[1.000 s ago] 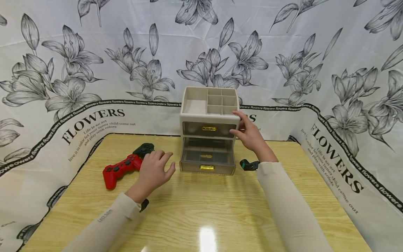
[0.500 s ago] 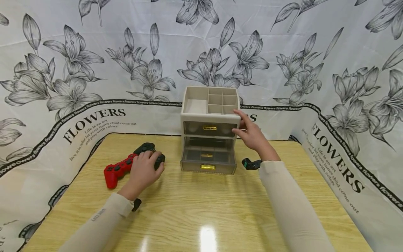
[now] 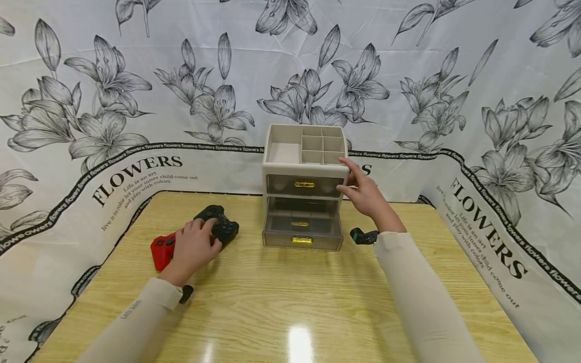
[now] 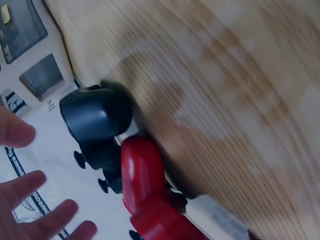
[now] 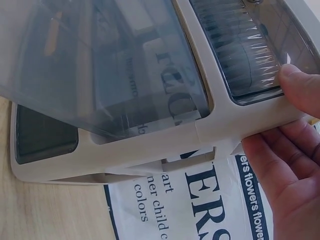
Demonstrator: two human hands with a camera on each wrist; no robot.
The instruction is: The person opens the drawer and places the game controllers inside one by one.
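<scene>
A white desktop drawer organizer point(image 3: 268, 170) stands at the back middle, its clear middle drawer point(image 3: 281, 240) pulled out by a gold handle's side toward me. My right hand point(image 3: 368, 196) holds its upper right corner. In the right wrist view, the thumb point(image 5: 302, 90) lies on the top drawer's front and the other fingers lie along the side wall. My left hand point(image 3: 195, 248) is over a red game controller point(image 3: 162, 254), fingers spread and relaxed. A black game controller point(image 3: 225, 229) lies beyond it. The left wrist view shows the fingers apart from both controllers.
The organizer's top has one large and several small compartments point(image 3: 312, 143). A wooden table point(image 3: 272, 297) carries everything. White fabric point(image 3: 218, 171) with printed flowers rises behind and at both sides.
My left hand has moved left and toward me, from near the black controller to over the red one. My right hand stays at the organizer's corner.
</scene>
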